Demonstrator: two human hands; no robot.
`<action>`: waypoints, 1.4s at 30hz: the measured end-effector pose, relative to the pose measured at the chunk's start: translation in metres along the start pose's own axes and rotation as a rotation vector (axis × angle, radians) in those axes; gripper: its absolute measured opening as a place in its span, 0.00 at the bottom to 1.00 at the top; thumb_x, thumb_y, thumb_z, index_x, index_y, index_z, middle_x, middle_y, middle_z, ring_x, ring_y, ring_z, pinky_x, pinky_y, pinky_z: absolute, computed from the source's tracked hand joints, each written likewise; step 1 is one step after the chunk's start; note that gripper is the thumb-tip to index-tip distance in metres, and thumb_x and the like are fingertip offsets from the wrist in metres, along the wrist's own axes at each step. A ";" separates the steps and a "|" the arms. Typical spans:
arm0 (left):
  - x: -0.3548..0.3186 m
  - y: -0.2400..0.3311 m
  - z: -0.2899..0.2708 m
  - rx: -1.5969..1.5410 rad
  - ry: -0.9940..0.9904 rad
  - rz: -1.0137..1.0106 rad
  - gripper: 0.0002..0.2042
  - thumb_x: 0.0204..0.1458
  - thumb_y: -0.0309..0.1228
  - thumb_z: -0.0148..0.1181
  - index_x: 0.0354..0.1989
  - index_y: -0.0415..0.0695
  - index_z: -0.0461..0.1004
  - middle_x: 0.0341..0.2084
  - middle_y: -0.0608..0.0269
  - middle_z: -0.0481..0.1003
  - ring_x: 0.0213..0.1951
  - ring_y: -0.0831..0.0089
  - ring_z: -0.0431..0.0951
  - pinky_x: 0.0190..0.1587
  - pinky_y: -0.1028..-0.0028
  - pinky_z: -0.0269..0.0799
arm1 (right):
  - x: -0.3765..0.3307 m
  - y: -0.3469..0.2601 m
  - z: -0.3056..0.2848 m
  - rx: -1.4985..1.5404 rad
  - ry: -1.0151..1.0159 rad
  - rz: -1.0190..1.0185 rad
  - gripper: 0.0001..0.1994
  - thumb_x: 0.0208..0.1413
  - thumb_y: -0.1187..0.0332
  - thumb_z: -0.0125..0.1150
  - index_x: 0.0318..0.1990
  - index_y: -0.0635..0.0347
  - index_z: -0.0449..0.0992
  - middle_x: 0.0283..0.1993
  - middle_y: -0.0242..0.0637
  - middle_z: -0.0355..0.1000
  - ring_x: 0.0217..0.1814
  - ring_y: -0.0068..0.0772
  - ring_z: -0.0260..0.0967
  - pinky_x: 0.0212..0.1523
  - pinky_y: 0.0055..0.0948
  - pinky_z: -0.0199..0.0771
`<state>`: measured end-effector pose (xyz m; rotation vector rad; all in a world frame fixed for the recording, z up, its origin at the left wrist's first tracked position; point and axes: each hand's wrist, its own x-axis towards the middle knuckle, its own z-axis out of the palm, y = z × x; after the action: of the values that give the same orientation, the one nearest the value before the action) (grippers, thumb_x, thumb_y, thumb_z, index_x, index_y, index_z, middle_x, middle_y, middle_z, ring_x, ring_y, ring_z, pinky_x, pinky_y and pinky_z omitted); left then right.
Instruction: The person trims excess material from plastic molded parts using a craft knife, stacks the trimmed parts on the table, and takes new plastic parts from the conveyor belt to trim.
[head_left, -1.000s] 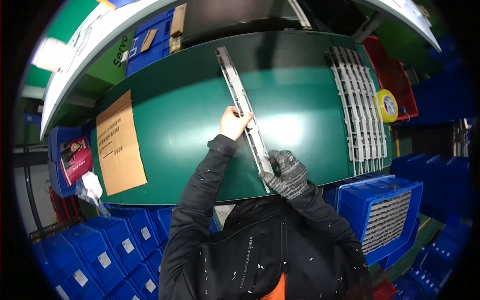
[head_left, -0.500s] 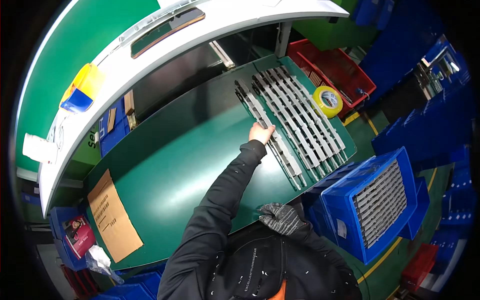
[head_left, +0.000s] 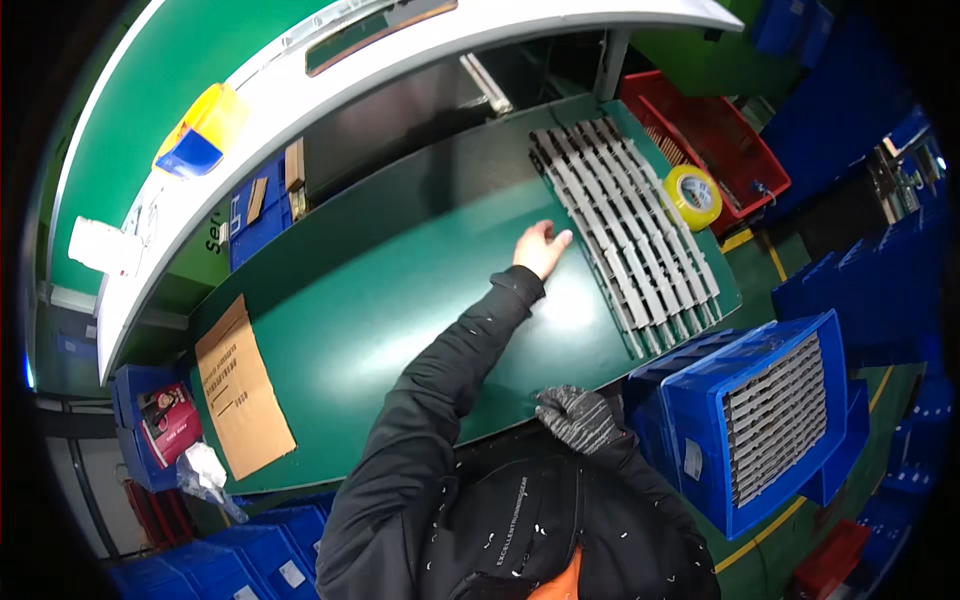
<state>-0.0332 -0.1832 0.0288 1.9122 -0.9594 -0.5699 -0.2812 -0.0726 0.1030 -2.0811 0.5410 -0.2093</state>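
My left hand (head_left: 541,249), bare at the end of a black sleeve, is over the green table (head_left: 400,300). Its thumb and fingers are apart with nothing between them. Just to its right lies a row of several long grey notched strips (head_left: 630,225), side by side and slanting toward the near right. My hand is close to the leftmost strip but does not touch it. At the table's front edge, near my body, is my right hand (head_left: 577,418) in a grey knitted glove. Its fingers are curled closed, and nothing shows in them.
Right of the strips sit a yellow tape roll (head_left: 694,196) and a red bin (head_left: 730,150). A blue crate (head_left: 690,400) packed with similar strips stands at the near right. Brown cardboard (head_left: 240,400) lies at the left. A white shelf (head_left: 560,22) with a phone (head_left: 380,36) spans the back.
The separate strip my left hand was holding now lies against the others in the row. My left hand has let go of it. The whole view has shifted a little.
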 end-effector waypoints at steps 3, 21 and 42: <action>-0.035 -0.043 -0.071 0.150 0.189 0.109 0.18 0.49 0.38 0.57 0.44 0.38 0.74 0.39 0.48 0.74 0.39 0.61 0.77 0.45 0.69 0.71 | -0.001 0.004 0.002 -0.001 0.069 -0.011 0.12 0.50 0.65 0.61 0.40 0.60 0.76 0.37 0.44 0.74 0.39 0.46 0.73 0.39 0.37 0.73; -0.171 -0.057 -0.083 0.912 -0.199 0.203 0.35 0.49 0.47 0.55 0.62 0.38 0.54 0.64 0.49 0.51 0.66 0.54 0.48 0.62 0.51 0.48 | -0.027 0.019 -0.013 0.019 0.333 0.064 0.09 0.49 0.69 0.61 0.38 0.63 0.76 0.33 0.46 0.74 0.35 0.43 0.74 0.36 0.34 0.73; -0.165 -0.004 -0.091 1.025 -0.382 0.056 0.42 0.37 0.44 0.68 0.63 0.48 0.55 0.64 0.46 0.50 0.65 0.51 0.50 0.58 0.44 0.54 | -0.016 0.034 -0.018 0.376 0.437 0.146 0.07 0.55 0.72 0.57 0.38 0.66 0.74 0.27 0.29 0.71 0.25 0.16 0.65 0.27 0.20 0.66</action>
<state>-0.0655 -0.0031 0.0716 2.6947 -1.7791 -0.4447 -0.3121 -0.0943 0.0849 -1.6244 0.8413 -0.6385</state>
